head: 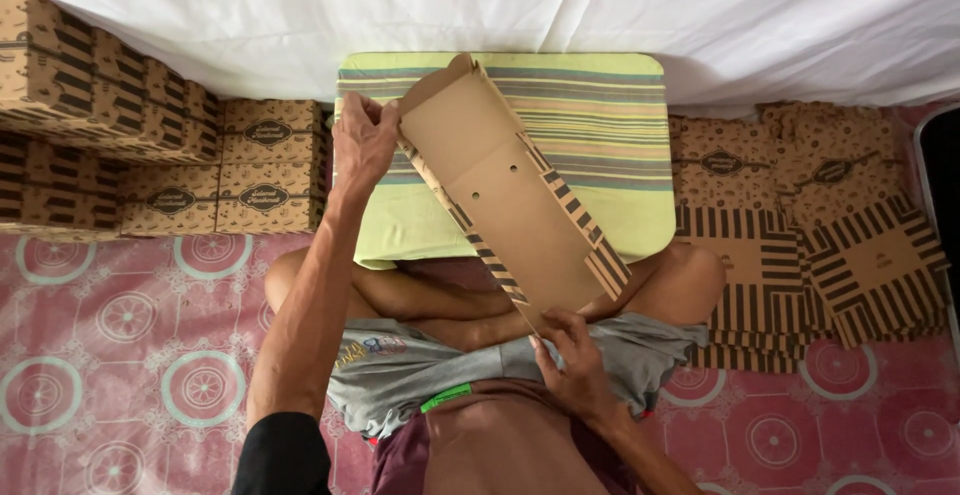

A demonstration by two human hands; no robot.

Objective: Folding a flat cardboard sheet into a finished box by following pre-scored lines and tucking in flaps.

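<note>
Half-folded cardboard box (505,200), nothing inside

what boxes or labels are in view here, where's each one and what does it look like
Half-folded box: held between left hand and right hand over the striped cushion; plain brown inside, black-striped edges.
Finished boxes: stacked at left by the white sheet; brown, black stripes, dark oval labels.
Flat box blanks: piled at right on the pink floor; brown, striped, oval labels.
</note>
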